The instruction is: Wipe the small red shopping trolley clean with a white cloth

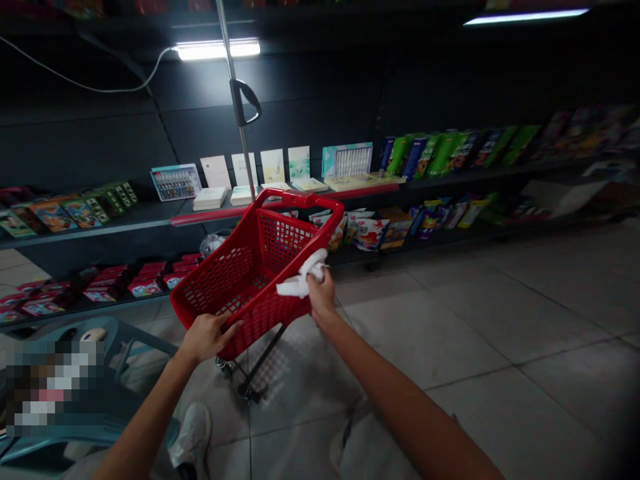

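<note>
A red plastic shopping cart (240, 267) with perforated sides stands in front of me, and its basket looks bare inside. At the near rim, my left hand (206, 337) grips the cart, fingers over the edge and thumb along the outer side. My right hand (321, 293) is closed around a crumpled white cloth (303, 277), perhaps a wipe. This cloth lies against the outer side of the basket, below the handle end. Part of the right hand's fingers is hidden behind the cloth.
Shelves (135, 217) with boxes, books and bags run behind the cart. A metal pole (243, 143) with a black grip rises behind the basket. A blue-grey plastic stool (125, 340) stands at lower left, near my shoe (193, 433). Tiled floor (450, 320) extends right.
</note>
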The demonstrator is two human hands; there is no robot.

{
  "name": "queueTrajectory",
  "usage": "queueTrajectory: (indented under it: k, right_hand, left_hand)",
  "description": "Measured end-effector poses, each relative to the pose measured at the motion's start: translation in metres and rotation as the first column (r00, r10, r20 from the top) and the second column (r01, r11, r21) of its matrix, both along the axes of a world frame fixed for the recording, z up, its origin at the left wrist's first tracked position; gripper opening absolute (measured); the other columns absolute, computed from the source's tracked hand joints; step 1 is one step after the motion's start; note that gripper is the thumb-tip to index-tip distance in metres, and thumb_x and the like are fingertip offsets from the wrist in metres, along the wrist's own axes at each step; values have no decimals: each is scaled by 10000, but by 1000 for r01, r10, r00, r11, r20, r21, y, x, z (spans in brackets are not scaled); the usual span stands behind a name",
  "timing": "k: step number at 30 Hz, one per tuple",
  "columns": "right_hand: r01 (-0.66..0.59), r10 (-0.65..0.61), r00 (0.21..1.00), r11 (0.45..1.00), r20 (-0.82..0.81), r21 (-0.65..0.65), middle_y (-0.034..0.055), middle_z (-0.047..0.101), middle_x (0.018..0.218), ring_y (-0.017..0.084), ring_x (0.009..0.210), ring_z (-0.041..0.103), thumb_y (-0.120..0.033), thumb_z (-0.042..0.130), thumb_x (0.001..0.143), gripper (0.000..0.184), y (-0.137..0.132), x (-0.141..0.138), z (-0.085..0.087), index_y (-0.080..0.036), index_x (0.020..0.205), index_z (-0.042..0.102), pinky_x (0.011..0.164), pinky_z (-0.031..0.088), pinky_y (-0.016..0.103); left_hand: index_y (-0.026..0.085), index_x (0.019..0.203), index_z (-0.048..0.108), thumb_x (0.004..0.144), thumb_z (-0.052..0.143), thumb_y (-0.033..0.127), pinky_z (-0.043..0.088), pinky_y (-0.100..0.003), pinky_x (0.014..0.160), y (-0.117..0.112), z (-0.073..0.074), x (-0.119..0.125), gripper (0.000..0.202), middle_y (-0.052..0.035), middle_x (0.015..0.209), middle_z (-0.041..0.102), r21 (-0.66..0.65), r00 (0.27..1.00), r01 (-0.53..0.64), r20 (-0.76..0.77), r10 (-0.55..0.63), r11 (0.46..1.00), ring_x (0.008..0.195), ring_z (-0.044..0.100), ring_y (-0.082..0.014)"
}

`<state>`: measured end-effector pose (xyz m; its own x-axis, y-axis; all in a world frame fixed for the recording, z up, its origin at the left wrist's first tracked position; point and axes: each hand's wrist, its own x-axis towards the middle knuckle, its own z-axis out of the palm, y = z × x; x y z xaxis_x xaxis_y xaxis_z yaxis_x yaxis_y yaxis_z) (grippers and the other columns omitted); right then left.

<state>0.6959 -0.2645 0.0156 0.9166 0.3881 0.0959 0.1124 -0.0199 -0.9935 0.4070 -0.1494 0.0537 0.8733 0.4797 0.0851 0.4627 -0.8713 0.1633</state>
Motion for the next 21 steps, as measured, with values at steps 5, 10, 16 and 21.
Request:
queueTrajectory:
  k: [5,10,16,21]
  right_hand:
    - [265,-251,943,964,217,-36,218,597,1351,272,1268,588,-272,427,882,578,-10,72,11,-76,1421,497,1080,469,366]
    - [229,-166,895,967,415,-107,238,425,1521,299,1460,406,-323,496,900,706,1,63,-8,-83,1547,346,1225,327,443]
    - [150,-52,927,959,371,-241,271,407,1562,315,1492,376,-197,460,902,681,6,64,-39,-25,1552,347,1227,327,467]
    - [-69,146,980,882,132,-466,170,712,1097,261,1054,698,-107,584,892,492,-7,46,-77,-62,1381,546,932,559,363]
  left_hand:
    - [237,895,710,1021,352,576,394,-260,650,8,5,-12,508,-49,725,717,-34,999,-32,-12,31,999,678,659,-165]
    - [256,919,734,1005,383,561,397,-268,649,6,16,-13,473,-58,800,765,50,995,-80,-62,83,996,753,705,-200]
    - [248,1022,657,1043,321,552,431,-282,704,-8,18,18,453,-65,975,776,79,997,-79,18,78,994,920,733,-231]
    - [237,928,602,1049,309,577,414,-300,687,-1,6,28,464,-58,802,730,56,999,-1,38,-2,998,792,719,-230]
